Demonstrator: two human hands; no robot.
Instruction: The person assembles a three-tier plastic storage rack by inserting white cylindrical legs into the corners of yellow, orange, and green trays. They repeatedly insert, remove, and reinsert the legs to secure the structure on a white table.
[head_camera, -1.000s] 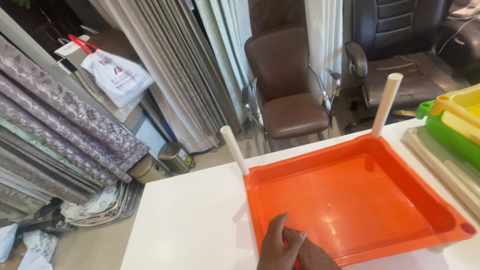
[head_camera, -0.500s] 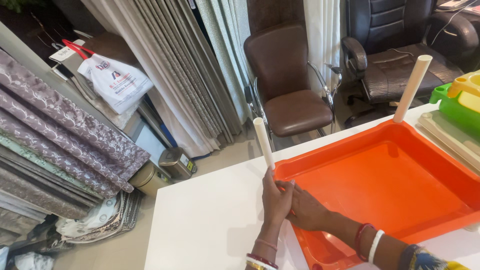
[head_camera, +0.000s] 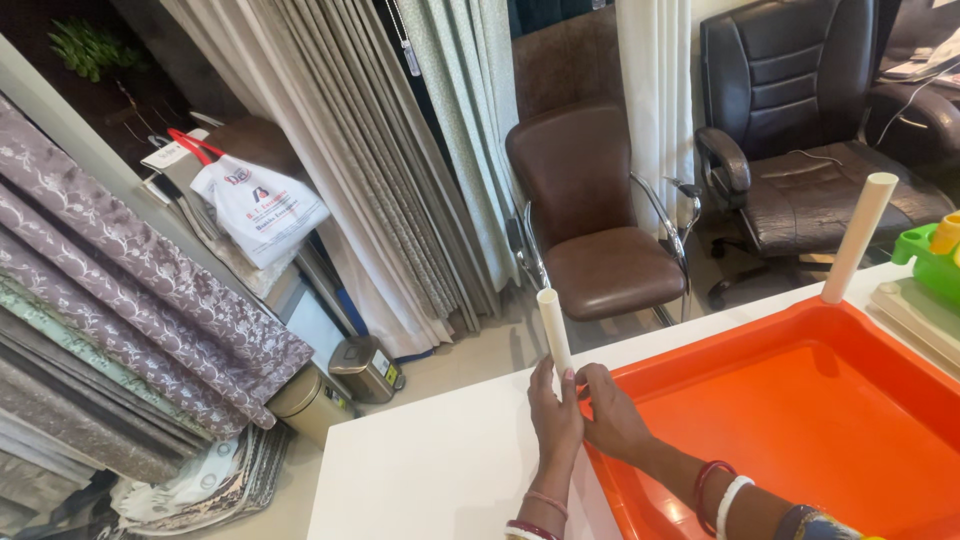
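Both hands meet at the near-left corner of a large orange tray (head_camera: 800, 400) that lies upside-up on a white desk (head_camera: 440, 480). The left hand (head_camera: 556, 420) rises from the near edge, its fingers wrapped around the base of a cream-white upright tube (head_camera: 553, 330) that stands at that corner of the tray, so its grip is clamped on the tube. The right hand (head_camera: 612, 420), wearing red and white bangles (head_camera: 722, 492) at the wrist, reaches in from the near right and lies just beside the left, fingers curled against the tray's corner rim and the foot of the tube; whether its grip truly closes on the tube or merely presses on the rim cannot be told. A second cream-white tube (head_camera: 856, 238) stands upright at the far-right corner of the tray, well apart from the hands. To the right of the tray, at the desk's edge, sits a green and yellow plastic container (head_camera: 935, 260) on a pale flat board (head_camera: 920, 320). Beyond the desk, on the floor, stand a brown padded chair (head_camera: 590, 220) and, further right, a black leather office chair (head_camera: 800, 130). Striped curtains (head_camera: 380, 150) hang at the far middle; on the left, patterned purple fabric samples (head_camera: 130, 300) slope down, a white carrier bag with red handles (head_camera: 255, 205) hangs above them, and a small metal bin (head_camera: 365, 368) sits near the curtain's foot.
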